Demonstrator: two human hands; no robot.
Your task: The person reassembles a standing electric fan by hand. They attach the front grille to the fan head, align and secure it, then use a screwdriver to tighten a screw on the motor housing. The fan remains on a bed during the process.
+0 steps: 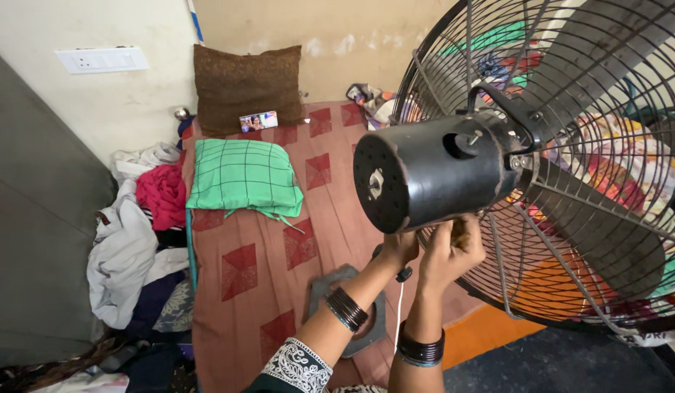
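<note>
Both hands, left (397,247) and right (452,251), sit packed under the motor (432,175) at frame centre, with the grille (570,240) closing off everything to their right and the motor blocking the way up. Down and left, the mattress (257,306) offers open room, broken only by a grey plate (330,287) lying flat beside the forearms and a thin white cord (400,309) hanging between them. Farther toward the upper left, the green pillow (243,175) and the clothes heap (137,225) at the left edge fill the space.
</note>
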